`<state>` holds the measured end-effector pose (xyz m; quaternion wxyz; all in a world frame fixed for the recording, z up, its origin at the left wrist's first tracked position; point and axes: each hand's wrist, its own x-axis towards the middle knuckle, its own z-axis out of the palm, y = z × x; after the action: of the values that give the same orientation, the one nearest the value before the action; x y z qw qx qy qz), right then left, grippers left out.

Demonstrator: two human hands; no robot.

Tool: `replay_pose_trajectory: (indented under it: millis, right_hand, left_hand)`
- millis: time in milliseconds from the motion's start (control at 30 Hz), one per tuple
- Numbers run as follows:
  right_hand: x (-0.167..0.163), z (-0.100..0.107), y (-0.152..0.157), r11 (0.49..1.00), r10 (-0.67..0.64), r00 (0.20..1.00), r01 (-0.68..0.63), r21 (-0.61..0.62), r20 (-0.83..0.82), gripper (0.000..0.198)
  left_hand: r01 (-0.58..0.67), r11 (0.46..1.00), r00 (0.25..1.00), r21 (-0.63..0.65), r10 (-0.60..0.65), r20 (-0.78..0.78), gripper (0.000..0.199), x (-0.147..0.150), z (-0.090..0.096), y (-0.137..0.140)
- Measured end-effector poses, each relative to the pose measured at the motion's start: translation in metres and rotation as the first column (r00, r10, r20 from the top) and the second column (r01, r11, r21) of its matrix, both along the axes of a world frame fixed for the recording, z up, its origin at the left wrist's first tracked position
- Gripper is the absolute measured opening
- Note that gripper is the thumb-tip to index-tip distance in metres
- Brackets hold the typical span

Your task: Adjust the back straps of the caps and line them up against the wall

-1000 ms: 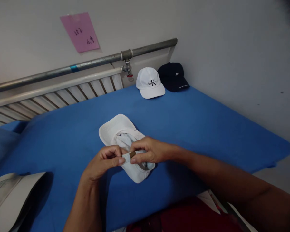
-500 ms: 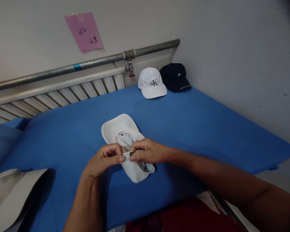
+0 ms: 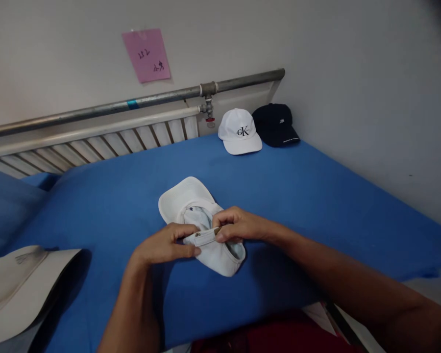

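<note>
Blue cloth [image 3: 316, 211] spreads beneath a cream brimmed hat [image 3: 25, 294]; at center, the left hand [image 3: 161, 243] clasps an upturned pale fabric cap's [image 3: 220, 262] back edge, the right hand [image 3: 240, 225] pinching its strap [image 3: 205, 239]; farther right, a black-lettered white cap [image 3: 237, 125] adjoins a black cap [image 3: 274, 122].

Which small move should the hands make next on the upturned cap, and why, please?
Perhaps the left hand should pinch the left end of the strap to steady it: that hand's thumb and forefinger stand apart there, while the right hand pinches the strap by the brownish clasp.
</note>
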<state>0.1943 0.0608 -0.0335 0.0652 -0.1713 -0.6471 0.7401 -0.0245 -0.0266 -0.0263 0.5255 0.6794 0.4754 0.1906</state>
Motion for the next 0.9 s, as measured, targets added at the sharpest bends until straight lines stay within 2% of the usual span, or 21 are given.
replay_pose_trajectory:
  millis: [67,133,200,233,267,333,433,467,500,567,700,800,900]
  right_hand:
    - [0.000,-0.001,0.001,1.000,0.021,1.000,-0.021,0.015,0.012,0.020]
    - [0.000,0.000,0.003,0.998,-0.001,1.000,0.000,0.057,0.017,0.020]
    - [-0.002,0.003,0.002,0.974,-0.109,0.994,0.107,0.201,-0.002,0.014]
    - [-0.003,0.007,0.001,0.933,-0.178,0.983,0.179,0.311,-0.031,0.011]
    - [-0.004,0.011,-0.001,0.868,-0.234,0.970,0.241,0.433,-0.072,0.014]
    - [-0.008,0.021,-0.008,0.694,-0.253,0.954,0.296,0.657,-0.162,0.026]
    - [-0.014,0.034,-0.019,0.441,-0.121,0.979,0.201,0.875,-0.164,0.023]
    - [-0.016,0.036,-0.022,0.383,-0.091,0.987,0.160,0.910,-0.136,0.020]
    - [-0.018,0.038,-0.024,0.349,-0.080,0.991,0.125,0.929,-0.103,0.018]
    - [-0.019,0.037,-0.024,0.351,-0.095,0.993,0.092,0.932,-0.063,0.020]
    - [-0.019,0.024,-0.020,0.444,-0.109,0.985,0.170,0.880,-0.136,0.024]
    - [-0.017,0.014,-0.018,0.493,-0.080,0.979,0.204,0.846,-0.190,0.022]
    - [-0.015,0.008,-0.019,0.466,-0.050,0.979,0.197,0.862,-0.197,0.022]
  left_hand:
    - [0.016,0.999,1.000,-0.043,-0.016,0.018,0.012,0.002,-0.002,0.002]
    - [-0.015,0.994,0.994,-0.104,0.027,0.107,0.014,0.003,-0.005,0.005]
    - [-0.078,0.985,0.972,-0.156,0.110,0.206,0.016,0.005,-0.006,0.006]
    - [-0.109,0.979,0.959,-0.171,0.149,0.240,0.017,0.006,-0.007,0.007]
    - [-0.136,0.974,0.948,-0.180,0.181,0.263,0.019,0.007,-0.007,0.008]
    - [-0.179,0.966,0.930,-0.187,0.228,0.288,0.025,0.008,-0.007,0.009]
    - [-0.206,0.963,0.911,-0.172,0.253,0.326,0.033,0.008,-0.008,0.010]
    - [-0.214,0.962,0.900,-0.167,0.261,0.350,0.034,0.007,-0.009,0.010]
    - [-0.221,0.960,0.882,-0.171,0.271,0.385,0.035,0.006,-0.011,0.010]
    - [-0.241,0.949,0.821,-0.203,0.311,0.479,0.036,0.003,-0.013,0.010]
    - [-0.303,0.907,0.678,-0.292,0.421,0.603,0.032,0.001,-0.013,0.010]
    - [-0.348,0.858,0.643,-0.376,0.511,0.571,0.024,0.003,-0.011,0.010]
    - [-0.380,0.832,0.655,-0.405,0.551,0.517,0.022,0.003,-0.011,0.010]
